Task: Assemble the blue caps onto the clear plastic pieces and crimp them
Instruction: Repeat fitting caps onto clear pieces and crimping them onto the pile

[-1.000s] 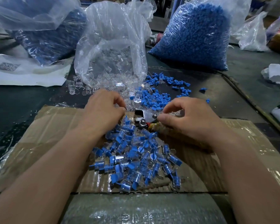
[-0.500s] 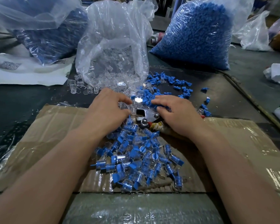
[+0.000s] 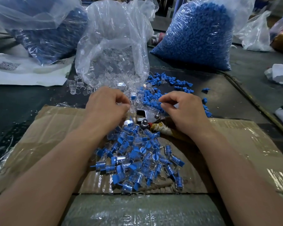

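A: Pinching a clear piece (image 3: 133, 104), the left hand (image 3: 107, 106) holds it beside the pliers (image 3: 147, 114).

B: The right hand (image 3: 184, 108) curls among the blue caps (image 3: 151, 101); I can't tell its grip. Seat the cap straight before crimping.

The person's left hand (image 3: 107, 103) and right hand (image 3: 185, 110) are bare, as are both forearms (image 3: 55, 160) down to the frame's lower edge, and the right thumbnail (image 3: 162, 104) looks short, though blurred.

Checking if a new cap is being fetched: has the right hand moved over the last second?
Yes. The right hand moved away from the person, its fingertips going from over the pliers to the loose caps just beyond them.
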### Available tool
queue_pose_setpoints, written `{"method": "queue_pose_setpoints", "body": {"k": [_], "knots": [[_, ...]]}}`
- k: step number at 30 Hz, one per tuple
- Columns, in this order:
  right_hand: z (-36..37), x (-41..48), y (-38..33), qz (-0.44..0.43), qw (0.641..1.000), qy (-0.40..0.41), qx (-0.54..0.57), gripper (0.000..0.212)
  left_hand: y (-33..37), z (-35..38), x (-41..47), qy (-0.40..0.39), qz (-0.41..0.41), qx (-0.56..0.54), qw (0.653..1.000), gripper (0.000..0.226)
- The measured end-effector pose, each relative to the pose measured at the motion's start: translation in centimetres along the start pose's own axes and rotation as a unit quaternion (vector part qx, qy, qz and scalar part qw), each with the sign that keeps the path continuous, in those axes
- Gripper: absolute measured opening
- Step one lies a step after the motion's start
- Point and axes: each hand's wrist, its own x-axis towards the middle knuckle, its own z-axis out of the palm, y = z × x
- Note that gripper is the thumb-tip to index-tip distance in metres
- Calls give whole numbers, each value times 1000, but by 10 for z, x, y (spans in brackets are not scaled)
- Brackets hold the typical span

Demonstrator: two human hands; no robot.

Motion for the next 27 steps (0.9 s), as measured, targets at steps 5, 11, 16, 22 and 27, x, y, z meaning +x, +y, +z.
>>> {"method": "queue_pose_setpoints", "body": {"k": [5,11,16,22,27], "knots": [[-3,0,-1,27,996,7,85,18,3,-3,-1,43,1,-68,997,17],[-7,-2,-5,44,988,37,140,26,4,-5,0,9,-50,-194,980,18],[-12,-6,-12,42,987,27,154,27,6,-5,-1,-2,-34,-247,968,12],[-13,-8,-18,33,985,38,167,26,11,-6,-3,-40,-22,-262,964,25],[-14,-11,-23,-22,988,45,148,21,14,-6,-6,-67,-14,-293,954,26]]}}
